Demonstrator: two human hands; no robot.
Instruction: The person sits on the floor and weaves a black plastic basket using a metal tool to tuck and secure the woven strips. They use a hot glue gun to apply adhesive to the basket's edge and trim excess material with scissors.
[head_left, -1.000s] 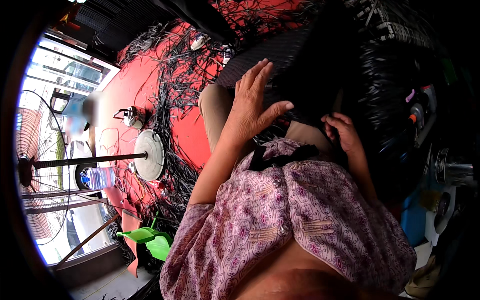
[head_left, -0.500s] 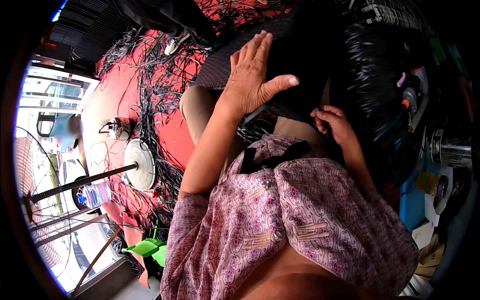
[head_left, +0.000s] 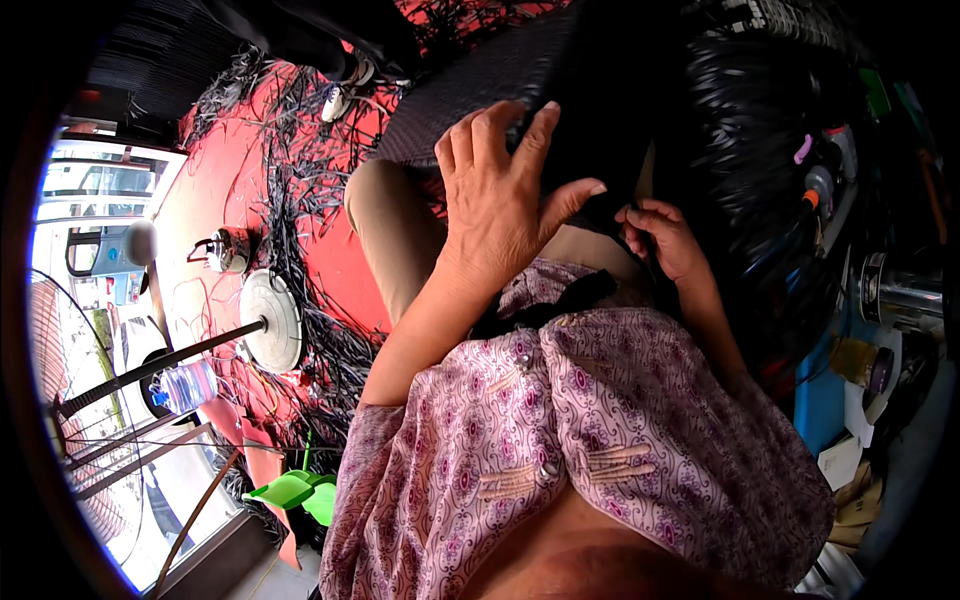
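Note:
My left hand (head_left: 497,195) is raised over my lap with its fingers apart and nothing in it. Its fingertips overlap the near edge of a black woven piece (head_left: 470,90), though whether they touch it I cannot tell. Lower and to the right, the curled fingers of my right hand (head_left: 663,238) are pinched together beside the dark mass. What they hold, if anything, is lost against the black. A thick bundle of black strips (head_left: 735,150) hangs at the right of that hand.
Loose black strips (head_left: 285,190) litter the red floor (head_left: 340,265) on the left. A metal kettle (head_left: 228,250), a fan's round base (head_left: 272,320), a water bottle (head_left: 185,388) and a green dustpan (head_left: 285,490) are there too. Another person's shoe (head_left: 335,103) shows at the far left.
My left hand has come down and nearer to me, its fingers now bent forward a little. My right hand has barely moved and keeps its pinch.

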